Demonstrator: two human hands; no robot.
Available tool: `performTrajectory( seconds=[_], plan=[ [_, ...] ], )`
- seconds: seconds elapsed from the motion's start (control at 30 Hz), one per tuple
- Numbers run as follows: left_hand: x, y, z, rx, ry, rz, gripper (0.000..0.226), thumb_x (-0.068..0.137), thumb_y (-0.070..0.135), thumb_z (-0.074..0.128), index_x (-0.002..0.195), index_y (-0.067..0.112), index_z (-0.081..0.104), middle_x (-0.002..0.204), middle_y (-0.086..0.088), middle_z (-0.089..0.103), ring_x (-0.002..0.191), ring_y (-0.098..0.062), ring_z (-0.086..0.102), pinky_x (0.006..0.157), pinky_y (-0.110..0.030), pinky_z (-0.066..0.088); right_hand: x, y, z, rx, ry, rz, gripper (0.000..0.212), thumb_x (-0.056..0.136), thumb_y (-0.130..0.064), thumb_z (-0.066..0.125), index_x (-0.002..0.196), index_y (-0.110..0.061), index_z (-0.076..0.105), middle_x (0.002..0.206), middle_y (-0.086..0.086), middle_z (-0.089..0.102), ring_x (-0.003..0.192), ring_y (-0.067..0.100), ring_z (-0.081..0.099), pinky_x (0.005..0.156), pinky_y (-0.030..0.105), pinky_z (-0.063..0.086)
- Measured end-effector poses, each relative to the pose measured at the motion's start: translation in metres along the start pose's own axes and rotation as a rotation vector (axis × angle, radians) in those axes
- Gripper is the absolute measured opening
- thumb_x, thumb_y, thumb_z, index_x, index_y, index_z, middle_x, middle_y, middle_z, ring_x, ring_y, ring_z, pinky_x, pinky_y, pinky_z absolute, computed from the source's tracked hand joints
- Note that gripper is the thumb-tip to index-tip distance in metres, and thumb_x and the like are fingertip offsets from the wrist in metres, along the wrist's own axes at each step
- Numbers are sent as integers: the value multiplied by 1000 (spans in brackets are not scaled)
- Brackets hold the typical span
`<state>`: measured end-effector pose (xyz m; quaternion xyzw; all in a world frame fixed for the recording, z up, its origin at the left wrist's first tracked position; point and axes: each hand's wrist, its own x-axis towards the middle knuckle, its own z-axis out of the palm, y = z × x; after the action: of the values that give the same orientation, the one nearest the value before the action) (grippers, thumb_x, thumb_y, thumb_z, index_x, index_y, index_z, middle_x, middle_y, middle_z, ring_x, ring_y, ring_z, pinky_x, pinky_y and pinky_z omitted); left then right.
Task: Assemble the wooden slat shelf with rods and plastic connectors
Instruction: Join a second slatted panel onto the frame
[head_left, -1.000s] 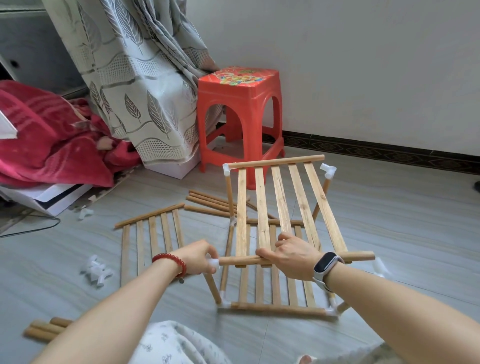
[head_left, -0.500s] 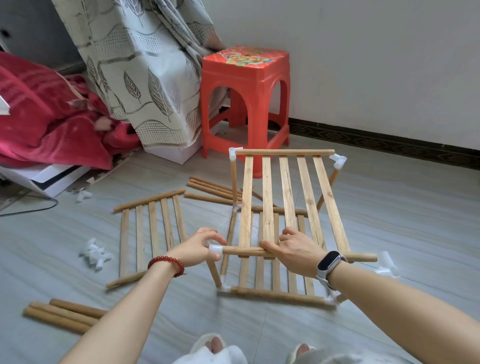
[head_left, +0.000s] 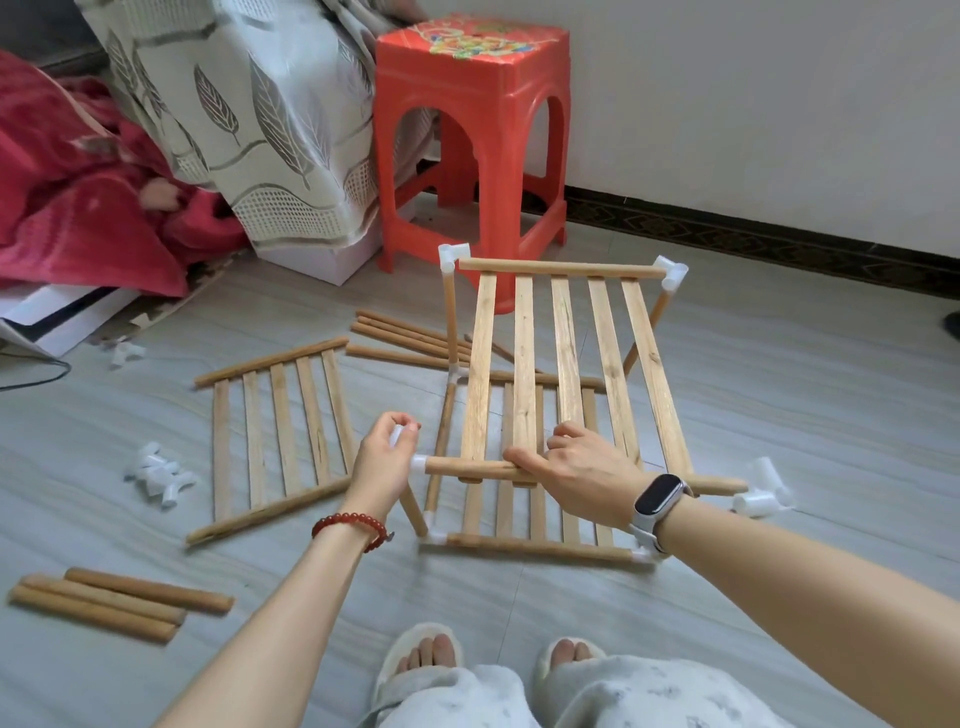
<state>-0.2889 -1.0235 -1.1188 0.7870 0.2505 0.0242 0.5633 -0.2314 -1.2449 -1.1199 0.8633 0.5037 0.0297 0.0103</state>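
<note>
A partly built shelf stands on the floor: an upper slat panel (head_left: 566, 358) rests on upright rods over a lower slat panel (head_left: 535, 543). My right hand (head_left: 576, 470) grips the upper panel's near rod. My left hand (head_left: 382, 457) holds the white plastic connector (head_left: 415, 460) at that rod's left end, fingers curled round its top. The rod's right end (head_left: 727, 486) is bare, beside a loose white connector (head_left: 761, 499). White connectors (head_left: 670, 273) cap the far corners.
A spare slat panel (head_left: 275, 441) lies flat at the left. Loose connectors (head_left: 156, 473) sit left of it. Three thick rods (head_left: 114, 603) lie near left, thinner rods (head_left: 400, 338) behind the shelf. A red plastic stool (head_left: 470, 130) and a curtain (head_left: 249, 119) stand behind.
The view has risen and tilted down, showing my feet. My left hand has shifted to the top of the left connector. My right hand keeps its grip on the near rod.
</note>
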Motion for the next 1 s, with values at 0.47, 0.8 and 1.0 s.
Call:
performTrajectory(
  seconds=[0.47, 0.8, 1.0],
  plan=[
    [12, -7, -6, -93, -53, -35, 16, 100, 28, 41, 101, 14, 50, 83, 0, 49, 92, -21, 48, 85, -36, 39, 5, -1, 2, -32, 83, -59, 46, 73, -2, 65, 113, -15, 45, 43, -6, 38, 43, 17, 32, 62, 27, 44],
    [9, -8, -2, -120, -98, -19, 17, 101, 29, 40, 100, 15, 50, 81, 2, 47, 79, -13, 45, 73, -29, 36, 11, -3, 0, -42, 46, -32, 44, 74, -4, 66, 111, -15, 45, 43, -5, 37, 42, 16, 32, 62, 26, 42],
    [5, -4, 0, -31, -81, 17, 20, 102, 29, 35, 106, 13, 47, 87, 5, 48, 84, -8, 46, 73, -26, 37, 15, -7, -4, -48, 41, -46, 44, 71, -5, 67, 109, -14, 47, 41, -5, 30, 41, 15, 26, 59, 25, 36]
  ],
)
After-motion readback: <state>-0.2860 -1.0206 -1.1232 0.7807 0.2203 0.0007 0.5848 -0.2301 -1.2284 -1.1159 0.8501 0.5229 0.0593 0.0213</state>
